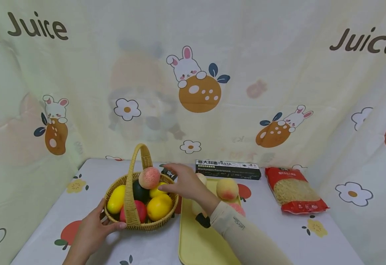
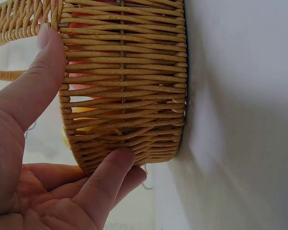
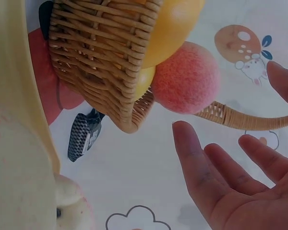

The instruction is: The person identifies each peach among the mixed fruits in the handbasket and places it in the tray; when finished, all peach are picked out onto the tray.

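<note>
A wicker basket (image 1: 156,225) with a tall handle holds a pink peach (image 1: 149,177) on top, an orange-yellow fruit (image 1: 160,207), a yellow lemon-like fruit (image 1: 116,198), a dark green fruit (image 1: 140,192) and a red fruit (image 1: 141,211). My left hand (image 1: 91,230) holds the basket at its near left side. In the left wrist view its thumb (image 2: 45,72) lies at the rim by the handle, and bent fingers touch the woven wall. Over the basket's right side, my right hand (image 1: 181,182) has its fingers spread, holding nothing; the right wrist view shows a gap between them and the peach.
Right of the basket lies a yellow tray (image 1: 209,244) with a yellow-red peach (image 1: 227,188) and other peaches, partly behind my right arm. Behind it is a black pasta box (image 1: 227,171); farther right, a red pasta bag (image 1: 294,189). A small black checked packet (image 3: 85,136) lies beyond the basket.
</note>
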Available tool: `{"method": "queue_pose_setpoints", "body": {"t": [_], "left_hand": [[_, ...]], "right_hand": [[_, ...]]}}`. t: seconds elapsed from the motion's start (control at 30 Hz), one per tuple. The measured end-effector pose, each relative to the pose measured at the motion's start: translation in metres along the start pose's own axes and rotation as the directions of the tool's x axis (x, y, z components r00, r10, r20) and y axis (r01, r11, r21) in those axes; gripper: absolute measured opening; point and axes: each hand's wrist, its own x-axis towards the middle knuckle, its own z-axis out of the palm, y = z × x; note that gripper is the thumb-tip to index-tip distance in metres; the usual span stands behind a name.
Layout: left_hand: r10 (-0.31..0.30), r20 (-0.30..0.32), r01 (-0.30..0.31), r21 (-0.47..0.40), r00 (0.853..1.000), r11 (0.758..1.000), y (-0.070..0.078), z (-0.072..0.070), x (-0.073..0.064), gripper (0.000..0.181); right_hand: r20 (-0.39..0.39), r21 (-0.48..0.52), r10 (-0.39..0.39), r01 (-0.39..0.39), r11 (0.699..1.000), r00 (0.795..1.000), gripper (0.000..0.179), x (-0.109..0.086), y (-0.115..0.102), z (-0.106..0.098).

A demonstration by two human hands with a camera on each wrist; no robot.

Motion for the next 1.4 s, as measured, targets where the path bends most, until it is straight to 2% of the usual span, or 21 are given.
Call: {"method": "queue_pose_setpoints", "body": {"t": [0.33,0.73,0.87,1.4], "left_hand": [[-0.004,0.000,0.004,0.000,1.000,1.000,-0.002,0.000,0.001,0.148],[-0.002,0.004,0.002,-0.005,1.000,1.000,0.001,0.001,0.000,0.146],[-0.003,0.002,0.003,-0.011,1.000,1.000,0.001,0.000,0.000,0.146],[0.025,-0.016,-0.025,-0.007,1.000,1.000,-0.003,0.000,-0.001,0.146]], "right_hand": [[0.020,-0.032,-0.018,0.018,0.999,1.000,0.073,0.020,-0.007,0.014],[0.032,-0.100,-0.003,0.006,0.995,0.999,0.072,0.034,-0.011,0.027],[0.034,-0.134,0.011,-0.006,0.991,0.999,0.072,0.040,-0.010,0.033],[0.032,-0.138,0.074,-0.068,0.988,0.997,0.075,0.053,-0.017,0.050]]}}
